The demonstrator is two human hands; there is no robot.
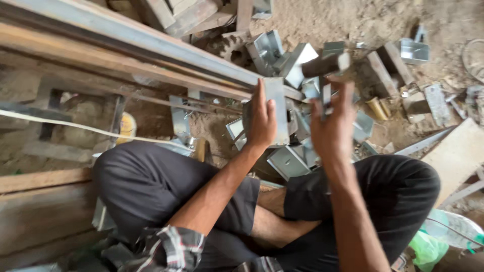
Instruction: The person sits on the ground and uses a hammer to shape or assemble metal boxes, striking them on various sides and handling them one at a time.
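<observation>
Left hand [262,121] grips a flat grey steel bracket [275,100]; right hand [333,128] (blurred) seemingly pinches another piece [325,100]; bracket pile [297,60] at twelve o'clock, sandy ground [353,20].

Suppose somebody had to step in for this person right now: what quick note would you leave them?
Left hand: gripping a folded sheet-metal bracket, held upright.
Right hand: raised, holding a small dark metal piece; it is blurred, so the grip is unclear.
Pile of similar metal brackets lies on the sandy ground just past the knees; long steel rail runs at the left.
Done and left: cannot tell from this view.
</observation>
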